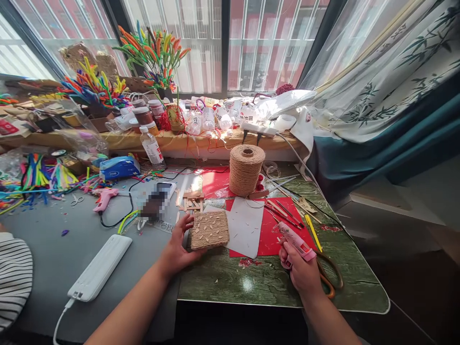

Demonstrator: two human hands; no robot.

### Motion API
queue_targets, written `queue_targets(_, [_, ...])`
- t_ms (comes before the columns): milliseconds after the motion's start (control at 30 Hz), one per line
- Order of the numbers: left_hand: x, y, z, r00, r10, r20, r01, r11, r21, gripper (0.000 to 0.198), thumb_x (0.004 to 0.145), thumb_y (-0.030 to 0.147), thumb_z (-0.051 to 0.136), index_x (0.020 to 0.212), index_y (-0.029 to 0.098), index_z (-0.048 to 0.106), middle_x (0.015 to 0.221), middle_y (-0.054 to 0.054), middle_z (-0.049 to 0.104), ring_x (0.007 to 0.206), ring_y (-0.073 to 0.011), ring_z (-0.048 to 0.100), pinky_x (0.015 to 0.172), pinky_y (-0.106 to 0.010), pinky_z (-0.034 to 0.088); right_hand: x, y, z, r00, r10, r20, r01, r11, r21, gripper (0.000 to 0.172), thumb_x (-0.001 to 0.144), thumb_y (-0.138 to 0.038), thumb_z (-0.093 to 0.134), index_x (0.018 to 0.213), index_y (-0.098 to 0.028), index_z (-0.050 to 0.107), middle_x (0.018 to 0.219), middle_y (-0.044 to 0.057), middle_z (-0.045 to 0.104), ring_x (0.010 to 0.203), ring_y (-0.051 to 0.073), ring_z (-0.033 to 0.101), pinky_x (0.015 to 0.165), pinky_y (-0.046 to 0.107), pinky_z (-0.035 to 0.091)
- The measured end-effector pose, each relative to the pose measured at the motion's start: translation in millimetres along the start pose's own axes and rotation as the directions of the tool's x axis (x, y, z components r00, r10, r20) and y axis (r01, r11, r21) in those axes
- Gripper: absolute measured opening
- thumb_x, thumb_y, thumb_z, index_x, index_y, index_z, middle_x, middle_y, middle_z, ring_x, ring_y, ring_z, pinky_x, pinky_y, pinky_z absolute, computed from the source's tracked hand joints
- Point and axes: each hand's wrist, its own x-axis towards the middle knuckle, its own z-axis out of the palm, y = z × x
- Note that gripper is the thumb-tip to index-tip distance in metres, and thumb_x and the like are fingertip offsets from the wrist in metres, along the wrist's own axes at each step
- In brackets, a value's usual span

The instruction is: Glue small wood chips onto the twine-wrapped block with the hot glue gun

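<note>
My left hand (179,247) grips a square block wrapped in twine (210,230) by its left side and lower edge. Small pale chips dot the block's face, which is turned up toward me. In my right hand (302,268) is a pink hot glue gun (294,239), fingers wrapped round its handle, nozzle pointing up and left. Below the glue gun lie a white sheet (246,227) and red paper (269,239). Brown-handled scissors (336,270) rest just right of my right hand, partly hidden by it.
A big twine spool (247,170) stands behind the papers, near wood scraps (192,201). A yellow cutter (313,232) lies at right. On the left are a white power bank (100,266), another pink glue gun (105,197) and a person's striped sleeve (14,278). A cable runs along the right edge.
</note>
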Motion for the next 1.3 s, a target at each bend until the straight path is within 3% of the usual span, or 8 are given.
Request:
queue_targets(200, [-2.0, 13.1, -1.0, 0.968, 0.235, -0.088, -0.223, 0.967, 0.126, 0.109, 0.05, 0.022, 0.102, 0.145, 0.033, 0.05, 0.139, -0.015, 0.061, 0.13, -0.0401, 0.06, 0.111, -0.06, 0.046, -0.7, 1.9, -2.0, 1.0, 0.022, 0.016, -0.022, 1.0, -0.018, 0.024, 0.086, -0.042, 0.079, 0.096, -0.022, 0.074, 0.06, -0.001, 0.055, 0.054, 0.012, 0.046, 0.045, 0.024, 0.031])
queue_targets(433, [-1.1, 13.8, 0.8, 0.93, 0.342, -0.136, -0.315, 0.93, 0.187, 0.114, 0.049, 0.021, 0.102, 0.145, 0.037, 0.044, 0.138, -0.014, 0.057, 0.127, -0.0395, 0.06, 0.108, -0.06, 0.048, -0.4, 1.4, -1.5, 1.0, 0.014, 0.017, -0.014, 1.0, -0.016, 0.024, 0.086, -0.042, 0.079, 0.097, -0.022, 0.073, 0.062, -0.001, 0.055, 0.054, 0.013, 0.046, 0.045, 0.024, 0.03])
queue_targets(567, [-1.4, 12.4, -0.4, 0.939, 0.112, -0.325, -0.126, 0.992, -0.02, 0.109, 0.047, 0.024, 0.103, 0.141, 0.031, 0.048, 0.14, -0.015, 0.056, 0.129, -0.0377, 0.058, 0.11, -0.053, 0.046, -0.5, 0.8, -0.6, 1.0, 0.017, 0.004, -0.017, 1.0, -0.018, 0.027, 0.085, -0.043, 0.08, 0.098, -0.02, 0.072, 0.062, -0.001, 0.056, 0.054, 0.013, 0.046, 0.045, 0.024, 0.03])
queue_targets(667, [4.4, 10.4, -7.0, 0.872, -0.163, -0.461, 0.032, 0.96, -0.278, 0.102, 0.058, 0.04, 0.099, 0.145, 0.025, 0.048, 0.141, -0.015, 0.056, 0.131, -0.035, 0.057, 0.109, -0.045, 0.048, -0.9, 0.2, 0.1, 1.0, 0.023, 0.006, -0.023, 1.0, 0.0, 0.029, 0.085, -0.042, 0.081, 0.101, -0.02, 0.072, 0.062, -0.002, 0.056, 0.053, 0.012, 0.046, 0.045, 0.022, 0.03])
queue_targets(733, [10.7, 8.3, -11.3, 0.824, -0.286, -0.489, 0.048, 0.895, -0.442, 0.091, 0.071, 0.053, 0.09, 0.147, 0.024, 0.049, 0.14, -0.014, 0.057, 0.13, -0.0332, 0.057, 0.105, -0.041, 0.05, -1.2, -0.1, 0.3, 0.999, 0.033, 0.001, -0.033, 0.999, 0.005, 0.031, 0.085, -0.041, 0.081, 0.105, -0.02, 0.072, 0.063, -0.002, 0.056, 0.054, 0.012, 0.046, 0.045, 0.021, 0.031])
queue_targets(900, [22.4, 5.8, -17.3, 0.786, -0.489, -0.378, 0.008, 0.62, -0.785, 0.063, 0.092, 0.059, 0.068, 0.144, 0.025, 0.057, 0.145, -0.01, 0.062, 0.134, -0.0295, 0.056, 0.099, -0.036, 0.055, 0.1, 2.1, -1.4, 0.999, 0.045, -0.017, -0.045, 0.999, 0.0, 0.033, 0.082, -0.042, 0.084, 0.104, -0.02, 0.073, 0.063, -0.001, 0.057, 0.054, 0.013, 0.048, 0.043, 0.022, 0.033])
queue_targets(1067, [23.8, 5.0, -28.2, 0.794, -0.577, -0.189, 0.066, 0.391, -0.918, 0.057, 0.096, 0.06, 0.061, 0.144, 0.029, 0.06, 0.13, -0.005, 0.073, 0.107, -0.025, 0.071, 0.078, -0.034, 0.062, 2.8, 4.5, -3.5, 0.998, 0.055, -0.009, -0.055, 0.998, -0.007, 0.035, 0.08, -0.044, 0.085, 0.102, -0.02, 0.073, 0.062, 0.0, 0.056, 0.054, 0.013, 0.047, 0.042, 0.022, 0.033])
queue_targets(1300, [29.0, 8.3, -34.9, 0.822, -0.569, 0.017, 0.125, 0.152, -0.981, 0.058, 0.1, 0.062, 0.053, 0.146, 0.027, 0.058, 0.135, -0.008, 0.071, 0.116, -0.0262, 0.072, 0.094, -0.037, 0.061, 0.8, 1.9, -1.2, 0.998, 0.064, -0.024, -0.063, 0.998, 0.013, 0.039, 0.079, -0.041, 0.086, 0.109, -0.021, 0.074, 0.068, 0.001, 0.06, 0.055, 0.012, 0.048, 0.042, 0.02, 0.032])
